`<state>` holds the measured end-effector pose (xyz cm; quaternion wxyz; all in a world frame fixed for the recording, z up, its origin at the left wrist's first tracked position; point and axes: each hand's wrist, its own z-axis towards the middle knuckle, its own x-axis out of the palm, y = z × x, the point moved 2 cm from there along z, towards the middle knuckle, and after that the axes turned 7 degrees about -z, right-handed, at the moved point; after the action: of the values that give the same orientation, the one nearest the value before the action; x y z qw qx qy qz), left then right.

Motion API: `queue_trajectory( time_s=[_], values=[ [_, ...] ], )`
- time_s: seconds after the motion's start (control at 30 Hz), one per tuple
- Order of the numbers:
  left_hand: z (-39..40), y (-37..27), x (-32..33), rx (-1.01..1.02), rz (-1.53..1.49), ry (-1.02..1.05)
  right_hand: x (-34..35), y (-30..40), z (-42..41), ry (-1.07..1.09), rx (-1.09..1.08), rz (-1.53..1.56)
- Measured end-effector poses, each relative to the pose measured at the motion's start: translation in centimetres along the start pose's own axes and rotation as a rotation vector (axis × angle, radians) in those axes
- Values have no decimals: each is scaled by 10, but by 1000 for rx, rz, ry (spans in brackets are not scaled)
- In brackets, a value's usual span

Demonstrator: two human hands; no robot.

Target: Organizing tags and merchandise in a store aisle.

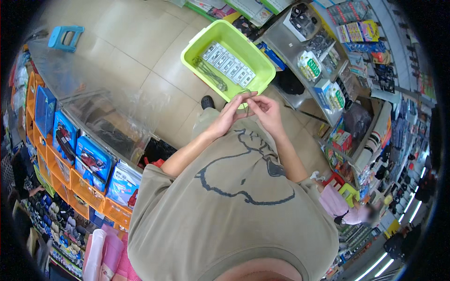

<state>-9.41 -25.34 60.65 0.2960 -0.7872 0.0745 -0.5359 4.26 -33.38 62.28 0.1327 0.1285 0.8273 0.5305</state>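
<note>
My left hand [228, 116] and my right hand [266, 111] meet in front of my shirt, just over the near rim of a lime-green plastic basin [228, 28]. Between their fingers is a thin, dark greenish cord [247, 111], looped above and hanging below the fingertips. Its full length is partly hidden by the hands. Inside the basin lie several small white packs with dark printed pictures [228, 65], lined up in a slanting row. Beside them on the left is a loose bundle of similar thin cords [211, 74].
A grey metal shelf [277, 33] with packaged goods stands right of the basin. At left, a plastic-covered counter [105, 116] adjoins orange baskets [86, 184]. A blue stool [66, 38] sits on the tiled floor [126, 38]. A person in pink [337, 205] is at right.
</note>
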Motion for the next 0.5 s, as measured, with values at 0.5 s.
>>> queue_trajectory(
  time_s=[0.5],
  values=[
    [-10,44,56,85,324,-189,-49,-22,-46,122,-52,258]
  ],
)
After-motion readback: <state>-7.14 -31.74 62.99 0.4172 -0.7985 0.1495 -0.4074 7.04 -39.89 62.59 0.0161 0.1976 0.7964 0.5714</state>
